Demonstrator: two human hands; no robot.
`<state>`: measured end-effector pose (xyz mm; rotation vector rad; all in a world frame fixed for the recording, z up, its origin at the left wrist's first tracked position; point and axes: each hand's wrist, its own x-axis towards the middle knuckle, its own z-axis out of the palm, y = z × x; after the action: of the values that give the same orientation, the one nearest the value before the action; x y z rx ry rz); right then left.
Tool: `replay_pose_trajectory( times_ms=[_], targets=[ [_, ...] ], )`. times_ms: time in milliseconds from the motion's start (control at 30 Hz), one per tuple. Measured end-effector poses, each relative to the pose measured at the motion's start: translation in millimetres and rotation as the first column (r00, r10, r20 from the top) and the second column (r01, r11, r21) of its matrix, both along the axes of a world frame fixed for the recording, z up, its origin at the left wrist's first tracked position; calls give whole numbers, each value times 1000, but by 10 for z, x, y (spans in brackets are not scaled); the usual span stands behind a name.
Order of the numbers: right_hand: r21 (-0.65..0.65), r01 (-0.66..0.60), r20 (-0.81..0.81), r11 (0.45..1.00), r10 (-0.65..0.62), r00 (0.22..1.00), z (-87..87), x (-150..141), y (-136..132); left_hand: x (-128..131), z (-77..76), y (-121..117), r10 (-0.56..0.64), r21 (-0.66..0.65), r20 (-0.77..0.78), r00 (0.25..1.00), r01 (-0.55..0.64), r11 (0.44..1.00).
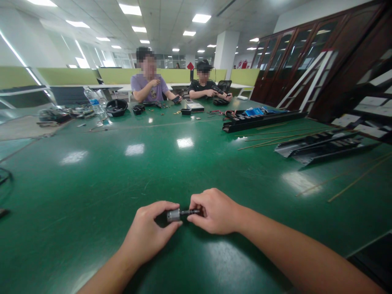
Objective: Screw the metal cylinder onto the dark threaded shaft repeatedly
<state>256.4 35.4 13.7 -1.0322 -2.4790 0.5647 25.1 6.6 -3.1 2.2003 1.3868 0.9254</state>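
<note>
Low over the green table [183,171], both of my hands hold one small part between them. My left hand [150,232] pinches a short silver metal cylinder [173,215] with thumb and fingers closed around it. A thin black shaft [190,212] sticks out of the cylinder to the right. My right hand [214,210] is closed on the far end of that shaft, fingers curled. The two hands are almost touching near the table's front edge.
Black trays [321,147] and thin sticks [275,141] lie at the right. Another long black tray [260,118] with blue packets sits farther back. Two people sit at the far end among small parts, a black bowl [116,107] and a water bottle [94,102].
</note>
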Motion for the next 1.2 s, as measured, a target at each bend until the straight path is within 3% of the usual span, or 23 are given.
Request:
replay_pose_trajectory(
  times_ms=[1200],
  targets=[
    [-51,33,-19,998,-34,999,8,-8,9,-66,-12,27,42,-34,17,999,-41,999]
  ],
)
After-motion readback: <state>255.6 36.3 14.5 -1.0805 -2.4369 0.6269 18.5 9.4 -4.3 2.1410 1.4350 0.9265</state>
